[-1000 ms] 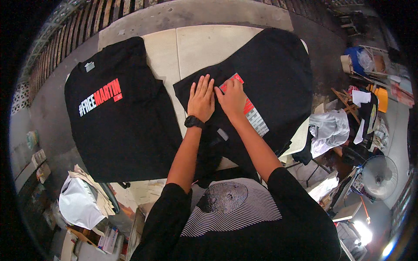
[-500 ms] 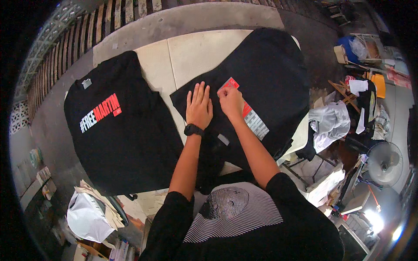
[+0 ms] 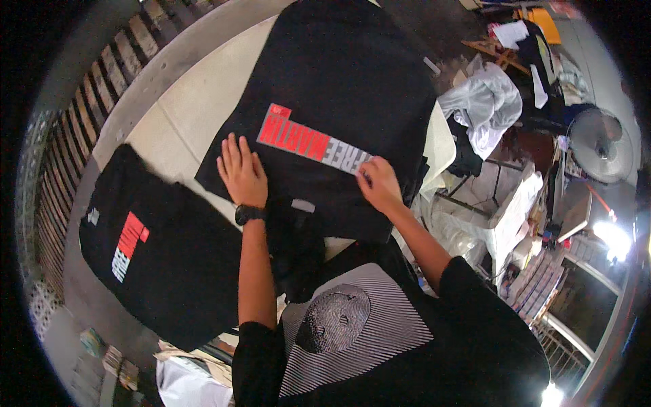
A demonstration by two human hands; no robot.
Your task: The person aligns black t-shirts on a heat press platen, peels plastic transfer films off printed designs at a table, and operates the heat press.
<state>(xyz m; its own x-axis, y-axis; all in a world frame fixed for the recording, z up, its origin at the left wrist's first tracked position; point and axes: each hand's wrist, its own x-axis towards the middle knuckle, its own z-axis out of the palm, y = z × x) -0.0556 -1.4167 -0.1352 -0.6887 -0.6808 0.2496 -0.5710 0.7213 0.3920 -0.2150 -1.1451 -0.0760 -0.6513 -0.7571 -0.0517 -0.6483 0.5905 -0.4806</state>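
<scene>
A black T-shirt [image 3: 346, 74] is spread on the cream table, with a red and white lettered strip [image 3: 305, 147] edged in grey lying across it. My left hand [image 3: 242, 173] rests flat on the shirt left of the strip, fingers stretched; a dark watch is on that wrist. At the strip's right end, my right hand [image 3: 380, 184] has its fingers curled closed; whether they pinch its edge is hidden. A small pale tag [image 3: 303, 205] lies on black cloth between my arms. To the left lies a second black T-shirt [image 3: 169, 271] with similar lettering.
The cream table [image 3: 196, 112] shows behind the shirts, its rim curving along the far side. On the right stand a heap of grey-white cloth [image 3: 485, 102], a fan [image 3: 600, 146] and a bright lamp [image 3: 612, 239]. Slatted boards [image 3: 125, 54] run along the far left.
My right hand has moved along the strip from its red end to its white end. The view has turned, shifting everything in the picture. My left hand still lies flat on the shirt.
</scene>
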